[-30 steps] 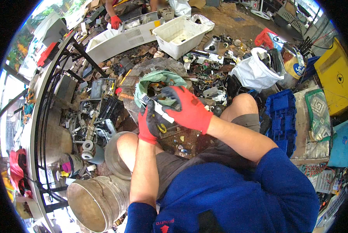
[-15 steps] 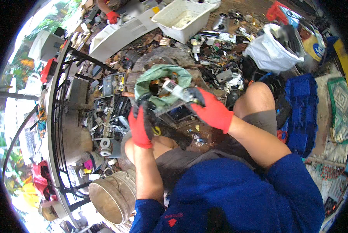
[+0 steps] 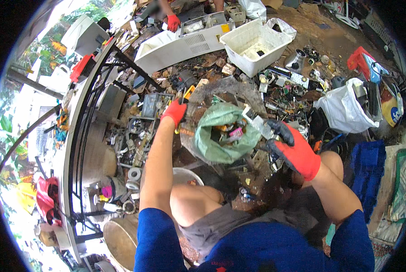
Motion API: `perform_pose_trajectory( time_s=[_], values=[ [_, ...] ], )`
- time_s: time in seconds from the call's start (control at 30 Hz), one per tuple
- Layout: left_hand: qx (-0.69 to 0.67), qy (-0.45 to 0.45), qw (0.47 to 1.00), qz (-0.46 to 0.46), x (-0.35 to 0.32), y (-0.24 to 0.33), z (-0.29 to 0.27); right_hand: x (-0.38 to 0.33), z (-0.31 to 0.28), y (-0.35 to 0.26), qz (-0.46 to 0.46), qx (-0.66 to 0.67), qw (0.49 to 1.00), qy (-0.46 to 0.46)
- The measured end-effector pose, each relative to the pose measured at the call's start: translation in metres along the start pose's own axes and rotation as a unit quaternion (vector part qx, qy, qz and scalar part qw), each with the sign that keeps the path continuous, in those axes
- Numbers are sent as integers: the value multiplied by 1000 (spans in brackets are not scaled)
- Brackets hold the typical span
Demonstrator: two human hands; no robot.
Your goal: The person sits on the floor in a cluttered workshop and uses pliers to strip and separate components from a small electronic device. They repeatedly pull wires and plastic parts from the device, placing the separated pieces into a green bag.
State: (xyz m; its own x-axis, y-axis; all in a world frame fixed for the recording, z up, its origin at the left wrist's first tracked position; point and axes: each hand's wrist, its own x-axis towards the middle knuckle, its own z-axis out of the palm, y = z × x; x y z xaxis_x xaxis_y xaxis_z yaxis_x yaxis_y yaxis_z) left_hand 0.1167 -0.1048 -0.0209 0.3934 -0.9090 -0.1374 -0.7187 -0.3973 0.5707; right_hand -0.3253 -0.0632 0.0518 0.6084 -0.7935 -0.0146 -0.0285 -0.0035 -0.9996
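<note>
A green sack [image 3: 212, 149] with its rim rolled open stands before me on a worn round block [image 3: 253, 94]. Mixed small scraps and a pink piece [image 3: 235, 132] lie inside it. In a red glove with dark fingers, my right hand [image 3: 298, 149] pinches a pale, boxy part [image 3: 261, 127] with a white end, at the sack's right rim. My left hand [image 3: 176, 111], gloved alike, is at the block's far left edge. Its fingers are curled beside a yellow-handled tool [image 3: 189, 93]; what they hold is hidden. An orange stick-like handle [image 3: 185, 132] lies just below that hand.
Ahead are a white tub [image 3: 256, 50] and a long pale casing [image 3: 189, 43], where another person's red-gloved hand [image 3: 172, 22] works. A white bag [image 3: 348, 106] stands right. To the left are a black metal frame [image 3: 94, 104] and a bucket [image 3: 121, 242]. Electronic scrap covers much ground.
My left hand has moved from the sack's near left side out to the block's far left edge. My right hand still holds the pale part by the sack's right rim. The view has shifted.
</note>
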Motion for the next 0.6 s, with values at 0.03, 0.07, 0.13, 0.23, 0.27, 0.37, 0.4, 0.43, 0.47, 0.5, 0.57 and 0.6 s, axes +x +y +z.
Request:
perform_pose_trajectory(
  time_s=[0.03,0.07,0.13,0.23,0.27,0.37,0.4,0.43,0.47,0.5,0.57,0.6],
  values=[
    [89,14,996,17,12,-10,1,10,8,-2,31,53,998,-15],
    [140,-40,988,-41,24,9,15,12,-1,27,2,-31,999,32],
    [245,-8,967,-66,31,0,33,21,2,27,2,-91,996,21],
    [269,0,962,-43,26,11,51,18,-5,32,21,-128,992,4],
    [281,-19,959,-33,25,8,52,19,-5,19,14,-119,993,-6],
    [278,-12,960,-3,21,8,62,10,-9,20,16,-98,994,42],
    [277,-3,961,9,23,3,64,6,-8,23,26,-89,994,55],
    [285,-14,958,-12,23,-10,60,5,-6,10,14,-57,998,26],
    [285,2,959,-4,23,-12,64,-4,-8,16,13,-96,995,36],
    [284,18,959,3,23,-15,68,-12,-12,29,11,-133,990,44],
    [270,3,962,-37,23,-3,67,-11,-13,29,-15,-52,997,51],
    [271,9,962,-38,17,6,70,-16,-12,33,4,-62,995,78]
  ],
)
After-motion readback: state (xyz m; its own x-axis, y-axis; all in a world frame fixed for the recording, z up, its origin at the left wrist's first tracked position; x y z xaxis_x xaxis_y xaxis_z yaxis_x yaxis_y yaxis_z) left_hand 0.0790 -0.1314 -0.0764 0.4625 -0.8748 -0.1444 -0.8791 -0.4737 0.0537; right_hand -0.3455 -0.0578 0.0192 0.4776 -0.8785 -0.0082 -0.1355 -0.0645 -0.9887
